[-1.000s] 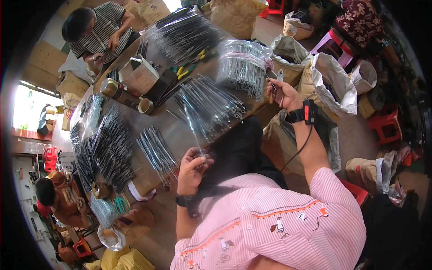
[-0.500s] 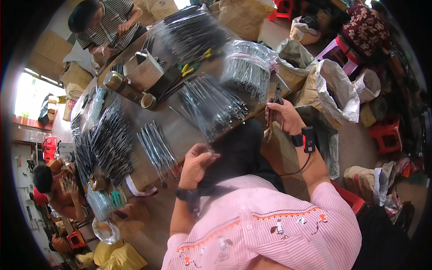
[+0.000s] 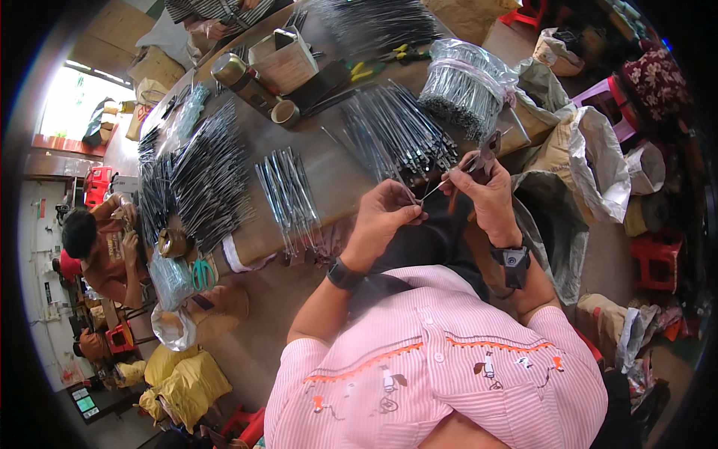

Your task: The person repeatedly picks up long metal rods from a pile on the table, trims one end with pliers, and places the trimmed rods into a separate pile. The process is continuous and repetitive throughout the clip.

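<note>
Both hands meet over my lap at the table's near edge. My left hand is closed, thumb and fingers pinching a thin metal strip that spans the small gap to the other hand. Wrapped round a pair of pliers, my right hand also has its thumb and fingertip on the strip's end. The jaws of the pliers point up, away from me. Just beyond my hands lies a fanned pile of dark, shiny metal strips. A smaller bundle of strips is on the table to the left.
A plastic-wrapped bundle stands at the table's right corner. Farther back are a flask, a cardboard box and yellow-handled pliers. Open sacks crowd my right. Co-workers sit at the far side and at left.
My left hand has moved up and right to meet the right hand. The thin strip now stretches between them. The pliers stay in my right hand; the whole view has shifted.
</note>
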Available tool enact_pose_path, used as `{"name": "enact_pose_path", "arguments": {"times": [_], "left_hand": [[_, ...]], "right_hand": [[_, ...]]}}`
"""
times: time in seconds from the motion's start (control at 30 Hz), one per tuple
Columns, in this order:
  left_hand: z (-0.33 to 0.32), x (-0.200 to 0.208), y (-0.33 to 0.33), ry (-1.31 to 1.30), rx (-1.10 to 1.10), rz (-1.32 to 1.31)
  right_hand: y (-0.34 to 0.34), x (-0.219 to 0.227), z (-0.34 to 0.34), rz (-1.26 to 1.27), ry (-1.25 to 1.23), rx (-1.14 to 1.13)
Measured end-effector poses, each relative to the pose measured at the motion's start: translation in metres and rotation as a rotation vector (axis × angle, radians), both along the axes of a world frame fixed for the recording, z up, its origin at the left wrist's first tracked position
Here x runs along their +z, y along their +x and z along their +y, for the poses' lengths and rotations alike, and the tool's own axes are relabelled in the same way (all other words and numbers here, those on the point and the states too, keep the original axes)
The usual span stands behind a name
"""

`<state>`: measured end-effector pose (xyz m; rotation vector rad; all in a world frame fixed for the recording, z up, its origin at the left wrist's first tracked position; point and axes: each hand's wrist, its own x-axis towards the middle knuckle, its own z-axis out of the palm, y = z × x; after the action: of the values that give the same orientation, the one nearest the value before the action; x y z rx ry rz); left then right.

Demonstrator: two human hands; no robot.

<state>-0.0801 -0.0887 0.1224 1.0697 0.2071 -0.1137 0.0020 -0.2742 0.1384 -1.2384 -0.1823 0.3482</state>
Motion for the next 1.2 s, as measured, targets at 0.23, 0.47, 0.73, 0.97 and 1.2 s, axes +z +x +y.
{"name": "enact_pose_path", "arguments": {"times": [0.23, 0.47, 0.73, 0.97, 1.2], "left_hand": [[0.002, -0.011, 0.004, 0.074, -0.027, -0.028], [0.006, -0.008, -0.003, 0.086, -0.054, 0.075], [0.003, 0.000, -0.006, 0.208, -0.393, 0.063], [-0.003, 0.009, -0.007, -0.034, -0.307, 0.096], [-0.005, -0.008, -0.002, -0.509, -0.169, 0.416]], "right_hand": [[-0.020, -0.013, 0.012, -0.016, -0.088, 0.058], [0.002, -0.011, 0.000, 0.023, 0.027, -0.142], [-0.003, -0.019, -0.009, 0.276, -0.010, 0.106], [-0.003, -0.021, -0.005, 0.284, -0.016, 0.117], [-0.009, -0.022, 0.002, 0.085, -0.130, 0.112]]}}
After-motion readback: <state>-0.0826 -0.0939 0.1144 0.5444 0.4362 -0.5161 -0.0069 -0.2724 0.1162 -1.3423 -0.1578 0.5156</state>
